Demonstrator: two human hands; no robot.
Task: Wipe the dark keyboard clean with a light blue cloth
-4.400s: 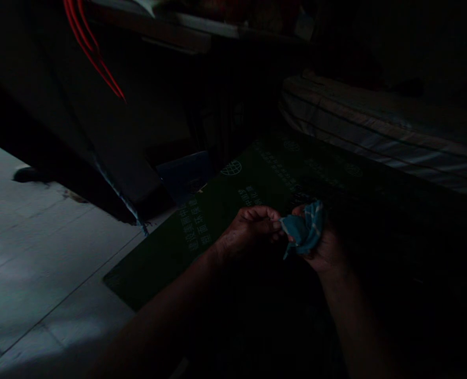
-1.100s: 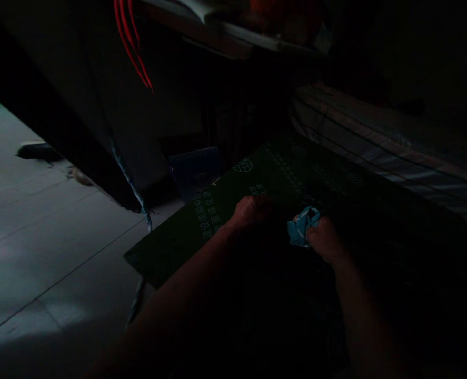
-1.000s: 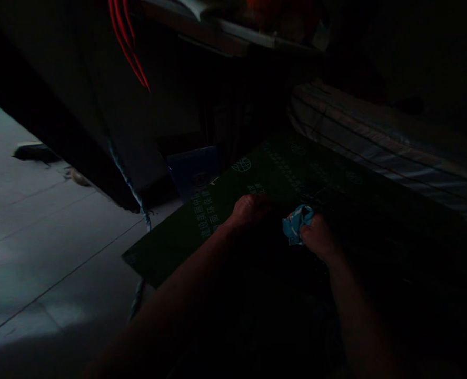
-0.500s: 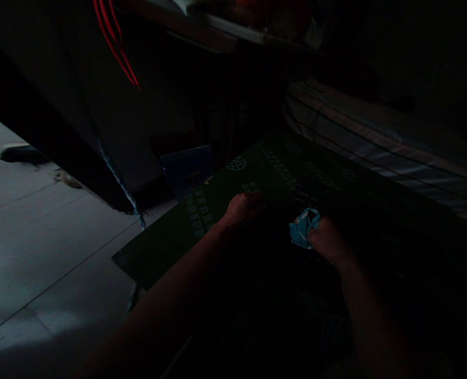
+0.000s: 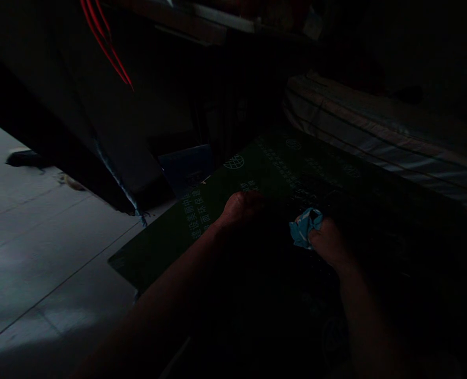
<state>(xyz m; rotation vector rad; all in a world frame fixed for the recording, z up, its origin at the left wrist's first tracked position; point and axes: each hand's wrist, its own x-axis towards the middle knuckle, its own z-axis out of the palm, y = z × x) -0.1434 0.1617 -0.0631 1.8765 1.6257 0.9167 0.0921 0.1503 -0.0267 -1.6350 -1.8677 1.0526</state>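
Note:
In the dim head view, my right hand (image 5: 330, 242) is closed around a crumpled light-blue piece with white marks (image 5: 305, 227); whether it is cloth or plastic I cannot tell. It is low over the dark green board (image 5: 146, 252), which is printed with pale characters and globe signs. Small pale specks lie on the board around it. My left hand (image 5: 241, 206) is to the left of the blue piece, low at the board, its fingers lost in shadow. Whether it holds anything is hidden.
A blue flat item (image 5: 188, 166) stands behind the board's left edge. Red cords (image 5: 109, 45) hang at upper left. A striped, padded bundle (image 5: 344, 126) lies along the far right. Pale floor tiles (image 5: 39, 247) show at left, with a dark object (image 5: 26, 158) on them.
The view has shifted slightly, and the board's left corner sits a little further left. Both hands keep nearly the same places, and the blue piece stays in my right hand.

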